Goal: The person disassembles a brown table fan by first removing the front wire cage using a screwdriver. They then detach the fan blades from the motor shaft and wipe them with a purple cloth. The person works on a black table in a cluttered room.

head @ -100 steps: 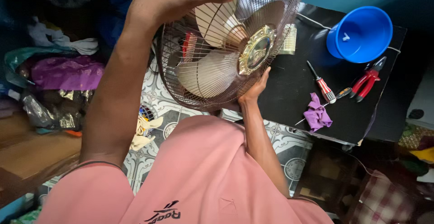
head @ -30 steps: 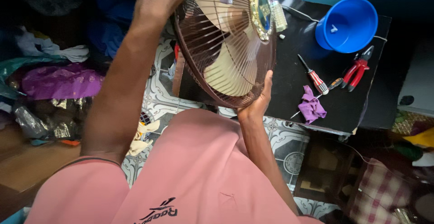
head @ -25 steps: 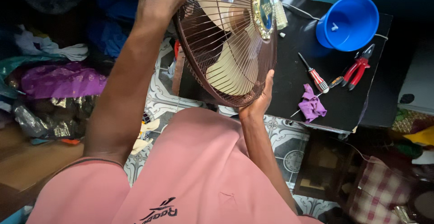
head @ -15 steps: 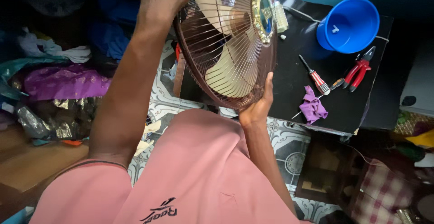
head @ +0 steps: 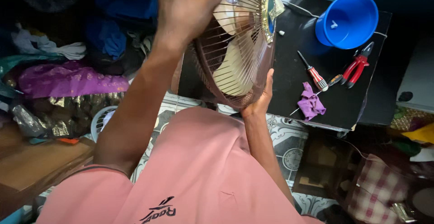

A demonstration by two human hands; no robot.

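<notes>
I hold a round fan head [head: 239, 52] with a brown wire guard, cream blades and a gold and blue centre badge, turned almost edge-on to me. My left hand [head: 190, 7] grips the top back of the guard. My right hand [head: 260, 100] cups the lower rim from below, fingers up along the edge. The fan hangs above a black table [head: 289, 75], in front of my pink shirt.
On the black table lie a red-and-white screwdriver [head: 313, 72], red pliers [head: 356, 66], a purple rag [head: 311, 104] and a blue plastic bowl [head: 347, 21]. Purple and shiny bags [head: 68, 79] are piled at left. A patterned tile floor [head: 289, 142] shows below.
The fan head has turned from facing me to nearly edge-on and moved up and right. Both hands stayed on the guard, the left shifting over its back.
</notes>
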